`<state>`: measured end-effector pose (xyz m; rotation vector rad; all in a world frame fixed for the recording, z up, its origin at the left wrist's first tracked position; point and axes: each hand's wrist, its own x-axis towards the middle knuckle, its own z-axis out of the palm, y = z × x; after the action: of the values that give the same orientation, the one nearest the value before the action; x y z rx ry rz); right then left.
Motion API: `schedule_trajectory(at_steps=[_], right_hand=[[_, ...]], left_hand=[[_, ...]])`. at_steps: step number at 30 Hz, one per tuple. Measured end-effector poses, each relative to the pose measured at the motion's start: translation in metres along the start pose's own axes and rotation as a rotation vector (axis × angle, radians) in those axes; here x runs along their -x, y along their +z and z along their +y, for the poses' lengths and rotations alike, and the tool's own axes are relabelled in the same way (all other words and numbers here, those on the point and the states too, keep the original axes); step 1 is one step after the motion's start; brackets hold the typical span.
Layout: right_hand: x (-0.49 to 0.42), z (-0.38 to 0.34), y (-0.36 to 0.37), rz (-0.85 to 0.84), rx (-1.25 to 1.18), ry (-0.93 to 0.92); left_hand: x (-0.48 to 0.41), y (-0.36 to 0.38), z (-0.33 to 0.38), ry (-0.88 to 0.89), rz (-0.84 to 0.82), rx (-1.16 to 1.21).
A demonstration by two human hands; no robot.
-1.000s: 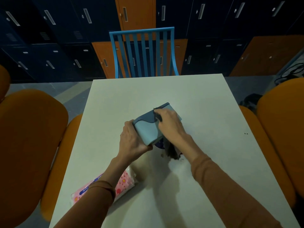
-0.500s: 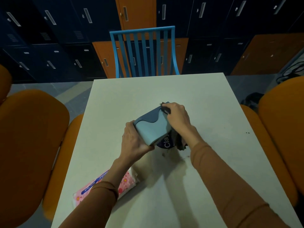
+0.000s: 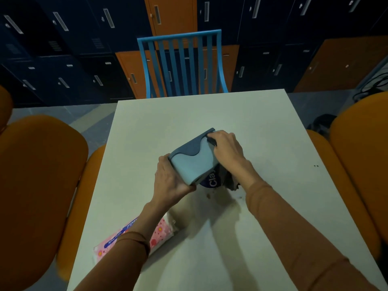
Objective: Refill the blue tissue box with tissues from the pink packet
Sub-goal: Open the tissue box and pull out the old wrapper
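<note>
- A person tips the blue tissue box [image 3: 193,162] up off the table [image 3: 210,114], slanted with its two-tone face to the camera, apparently to get at its underside for opening.
- The left hand [image 3: 170,181] grips the box's near end, fingers wrapped round the corner, likely steadying it.
- The right hand [image 3: 227,148] curls over the box's far edge, fingertips hooked at a dark flap there; whether they pinch the flap or only the edge cannot be told.
- Below the box hangs a dark wrapper [image 3: 212,181] lettered "Cla", probably the spent liner.
- The pink packet [image 3: 161,232] lies on the table well nearer the person than the box, partly under the left forearm, untouched and waiting.
- A blue chair [image 3: 180,64] stands beyond the box at the table's far side.
</note>
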<state>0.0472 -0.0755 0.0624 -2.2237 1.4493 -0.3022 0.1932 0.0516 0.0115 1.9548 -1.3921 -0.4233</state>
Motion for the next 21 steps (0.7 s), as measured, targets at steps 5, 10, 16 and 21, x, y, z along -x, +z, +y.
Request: schedule_trajectory(at_steps=[5,10,16,21], right_hand=[[0.016,-0.022,-0.005,-0.046,0.074,-0.035],[0.078,-0.023,0.011,0.035,0.04,-0.153],[0.042,0.017,0.005,0.056,-0.04,-0.013],[0.044,0.008,0.007,0.055,-0.031,-0.012]], left_hand=[[-0.001,0.0,-0.001,-0.026,0.003,0.012],[0.001,0.0,-0.008,0.01,-0.012,-0.013],[-0.001,-0.002,-0.006,0.029,-0.018,0.002],[0.001,-0.002,-0.004,0.016,-0.015,0.023]])
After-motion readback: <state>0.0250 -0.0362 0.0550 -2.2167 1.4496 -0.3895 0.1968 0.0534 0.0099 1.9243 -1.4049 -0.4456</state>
